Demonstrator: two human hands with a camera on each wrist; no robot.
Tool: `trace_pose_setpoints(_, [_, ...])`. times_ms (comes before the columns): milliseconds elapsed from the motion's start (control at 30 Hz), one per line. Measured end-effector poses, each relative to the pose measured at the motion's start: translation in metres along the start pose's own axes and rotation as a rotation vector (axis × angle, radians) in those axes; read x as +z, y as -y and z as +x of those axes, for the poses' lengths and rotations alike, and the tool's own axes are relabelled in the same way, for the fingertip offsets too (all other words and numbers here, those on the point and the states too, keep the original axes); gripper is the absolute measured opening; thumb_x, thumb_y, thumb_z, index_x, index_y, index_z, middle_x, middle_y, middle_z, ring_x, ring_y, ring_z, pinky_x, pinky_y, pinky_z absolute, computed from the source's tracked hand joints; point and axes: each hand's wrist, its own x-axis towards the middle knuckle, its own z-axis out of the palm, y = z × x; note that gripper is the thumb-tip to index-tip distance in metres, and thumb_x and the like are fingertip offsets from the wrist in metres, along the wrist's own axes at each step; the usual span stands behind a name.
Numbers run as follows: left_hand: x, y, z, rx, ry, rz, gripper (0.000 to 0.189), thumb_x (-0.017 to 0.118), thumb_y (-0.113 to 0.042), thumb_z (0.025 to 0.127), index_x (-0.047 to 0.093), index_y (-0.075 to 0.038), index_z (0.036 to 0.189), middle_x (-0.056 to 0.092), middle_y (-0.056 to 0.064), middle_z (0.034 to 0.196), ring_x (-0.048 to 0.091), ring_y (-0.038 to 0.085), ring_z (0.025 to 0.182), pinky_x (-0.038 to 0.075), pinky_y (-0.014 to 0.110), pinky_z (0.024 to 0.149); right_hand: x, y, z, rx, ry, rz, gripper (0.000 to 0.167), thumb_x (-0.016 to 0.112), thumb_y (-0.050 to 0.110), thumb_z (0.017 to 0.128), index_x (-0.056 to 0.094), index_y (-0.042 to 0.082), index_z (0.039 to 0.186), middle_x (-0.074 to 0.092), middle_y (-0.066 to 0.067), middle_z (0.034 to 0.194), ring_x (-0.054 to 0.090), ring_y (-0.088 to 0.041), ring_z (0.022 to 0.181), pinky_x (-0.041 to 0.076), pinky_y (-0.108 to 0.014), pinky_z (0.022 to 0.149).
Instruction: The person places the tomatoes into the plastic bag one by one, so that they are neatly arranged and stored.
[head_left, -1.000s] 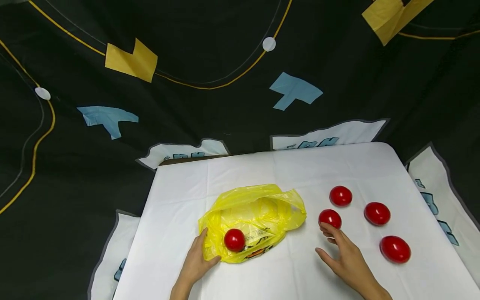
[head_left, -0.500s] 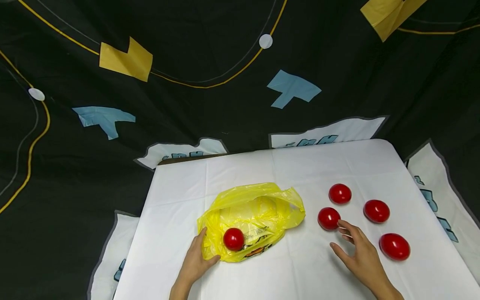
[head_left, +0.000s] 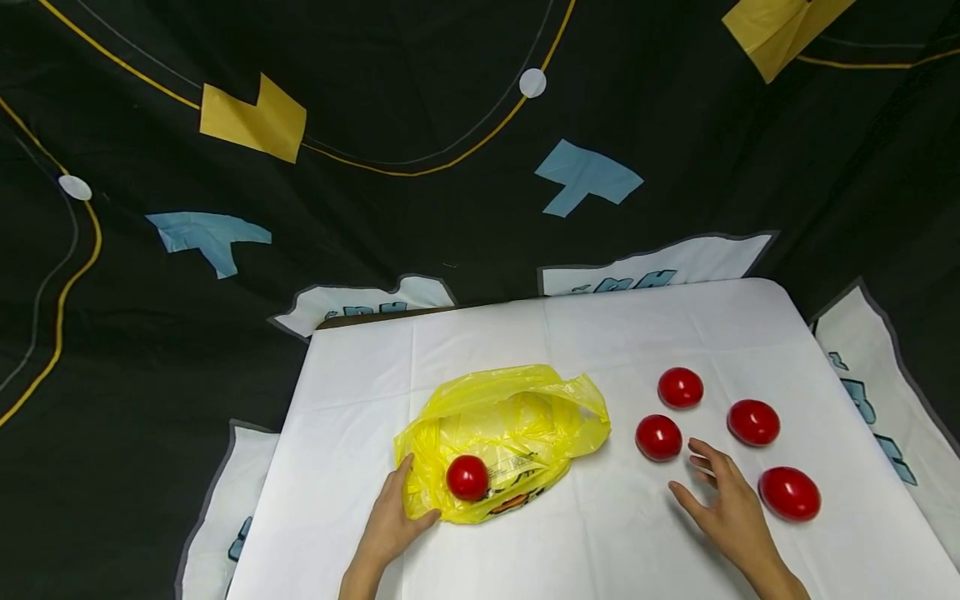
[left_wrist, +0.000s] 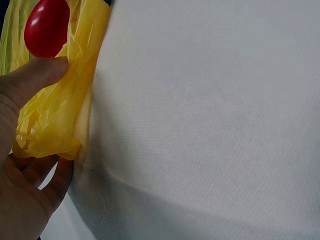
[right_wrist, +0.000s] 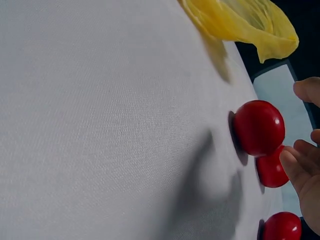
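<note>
A crumpled yellow plastic bag (head_left: 517, 417) lies on the white-covered table with its mouth spread, and a shiny red ball (head_left: 468, 478) sits in its near left part. My left hand (head_left: 390, 512) holds the bag's left end; in the left wrist view the thumb (left_wrist: 42, 75) lies over the bag and the fingers curl against its lower end. My right hand (head_left: 723, 508) hovers with spread, slightly bent fingers, holding nothing. Just left of its fingertips rests another red ball (head_left: 659, 437), apart from them. In the right wrist view this ball (right_wrist: 259, 127) stands close to the fingers.
More red balls lie on the right side: one at the back (head_left: 680, 387), one farther right (head_left: 753, 422) and one beside my right hand (head_left: 789, 493). White cloth covers the table (head_left: 615, 533). A dark curtain (head_left: 420, 225) with coloured patches hangs behind.
My right hand has drawn back to the right, away from the nearest red ball, which stays in place. The left hand and the bag have stayed put.
</note>
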Motion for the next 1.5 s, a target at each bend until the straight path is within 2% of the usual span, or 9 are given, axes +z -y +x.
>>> trace_pose_setpoints(233, [0.0,0.0,-0.002,-0.016,0.004,-0.002,0.106,0.086,-0.033,0.066,0.024,-0.009,0.149,0.045,0.016,0.136,0.043,0.036,0.127,0.035,0.053,0.106,0.003,-0.004,0.001,-0.001,-0.016,-0.009,0.077,0.084,0.003,0.067,0.046,0.002,0.134,0.055,-0.012,0.123,0.055,-0.012,0.099,0.036,0.002,0.086])
trace_pose_setpoints(433, [-0.001,0.0,-0.002,-0.018,0.007,-0.001,0.106,0.086,-0.033,0.066,0.024,-0.009,0.149,0.045,0.016,0.136,0.043,0.036,0.127,0.034,0.052,0.107,0.007,-0.01,0.007,-0.014,-0.03,-0.029,0.081,0.085,0.002,0.065,0.044,-0.001,0.134,0.054,-0.017,0.121,0.059,-0.029,0.095,0.034,0.004,0.085])
trace_pose_setpoints(667, [0.002,0.001,-0.001,-0.016,0.015,-0.017,0.106,0.085,-0.036,0.067,0.024,-0.009,0.149,0.044,0.016,0.136,0.043,0.036,0.127,0.034,0.052,0.107,0.013,-0.019,0.015,0.056,0.018,-0.041,0.081,0.085,0.011,0.068,0.041,-0.003,0.134,0.051,-0.021,0.119,0.06,-0.035,0.096,0.034,0.005,0.081])
trace_pose_setpoints(867, [0.003,0.002,-0.001,-0.01,0.01,-0.016,0.106,0.085,-0.036,0.067,0.024,-0.009,0.149,0.045,0.015,0.136,0.044,0.035,0.126,0.035,0.052,0.106,0.02,-0.025,0.023,0.125,0.064,0.0,0.079,0.084,0.013,0.071,0.039,-0.004,0.135,0.05,-0.022,0.124,0.057,-0.036,0.102,0.036,0.003,0.085])
trace_pose_setpoints(967, [0.003,0.001,-0.001,-0.008,0.007,-0.03,0.106,0.086,-0.034,0.067,0.024,-0.009,0.149,0.045,0.015,0.136,0.044,0.035,0.127,0.035,0.051,0.107,0.024,-0.027,0.026,0.151,0.086,0.007,0.08,0.083,0.014,0.073,0.038,-0.005,0.136,0.048,-0.023,0.127,0.056,-0.037,0.106,0.041,-0.006,0.089])
trace_pose_setpoints(1067, [0.003,0.001,-0.001,-0.005,0.003,-0.03,0.106,0.086,-0.035,0.067,0.024,-0.008,0.149,0.045,0.015,0.136,0.043,0.035,0.127,0.035,0.051,0.106,0.026,-0.026,0.029,0.169,0.107,-0.004,0.08,0.081,0.016,0.075,0.036,-0.005,0.138,0.046,-0.025,0.13,0.054,-0.039,0.11,0.047,-0.024,0.09])
trace_pose_setpoints(1167, [0.002,0.001,-0.001,-0.003,-0.002,-0.02,0.107,0.086,-0.036,0.066,0.024,-0.009,0.149,0.044,0.016,0.137,0.043,0.035,0.127,0.035,0.051,0.107,0.028,-0.026,0.031,0.181,0.122,-0.018,0.08,0.08,0.016,0.076,0.036,-0.005,0.139,0.044,-0.026,0.132,0.052,-0.041,0.111,0.046,-0.039,0.09])
trace_pose_setpoints(1500, [-0.001,-0.001,-0.001,-0.003,-0.002,-0.033,0.107,0.086,-0.035,0.066,0.023,-0.008,0.149,0.044,0.016,0.137,0.042,0.036,0.127,0.034,0.051,0.107,0.035,-0.024,0.036,0.187,0.105,-0.014,0.078,0.081,0.018,0.076,0.038,-0.003,0.138,0.047,-0.027,0.128,0.053,-0.043,0.11,0.049,-0.048,0.088])
